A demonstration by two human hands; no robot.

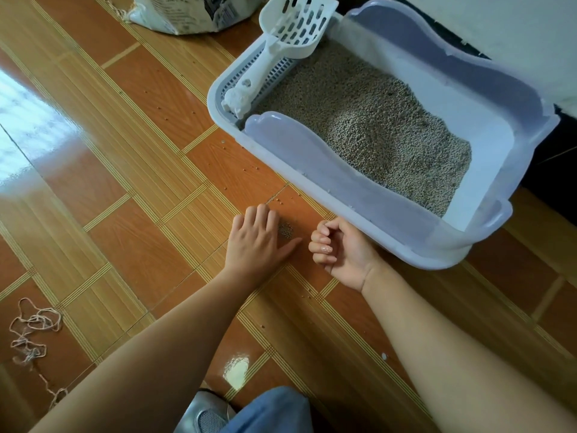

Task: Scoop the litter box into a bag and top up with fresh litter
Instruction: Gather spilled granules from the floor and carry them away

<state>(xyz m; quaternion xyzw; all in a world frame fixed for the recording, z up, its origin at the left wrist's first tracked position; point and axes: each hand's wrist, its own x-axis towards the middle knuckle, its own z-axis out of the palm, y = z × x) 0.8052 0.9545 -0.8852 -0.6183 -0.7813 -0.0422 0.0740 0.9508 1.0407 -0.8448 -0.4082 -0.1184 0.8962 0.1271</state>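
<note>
Grey spilled pellets (285, 230) sit on the floor (140, 189) between both hands, near the litter box (390, 195). Left hand (256, 242) flat, holding nothing; right hand (340, 251) curled, contents hidden. Best swept gently toward the right palm, without scattering

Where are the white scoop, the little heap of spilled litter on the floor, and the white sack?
White slotted plastic scoop (275, 49): head view, where handle meets bowl.
Small grey heap of spilled litter granules (285, 230): head view, middle of the heap.
White printed sack (175, 17): head view, its lower front.
</note>
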